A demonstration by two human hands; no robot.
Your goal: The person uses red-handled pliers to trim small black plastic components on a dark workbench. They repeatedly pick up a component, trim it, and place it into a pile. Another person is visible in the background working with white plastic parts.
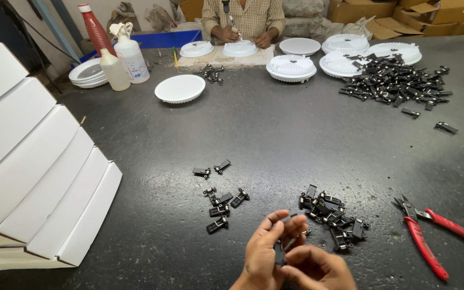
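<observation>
My left hand and my right hand meet at the bottom middle of the view, both pinching one small black clip between their fingertips. Just right of them lies a pile of black clips on the dark table. Left of the hands sits a looser group of clips with small springs or screws fitted. Two more clips lie a little farther off.
Red-handled pliers lie at the right. A fanned stack of white boxes fills the left. Far side: a large clip heap, white round lamp housings, a white dish, spray bottles, and another person working.
</observation>
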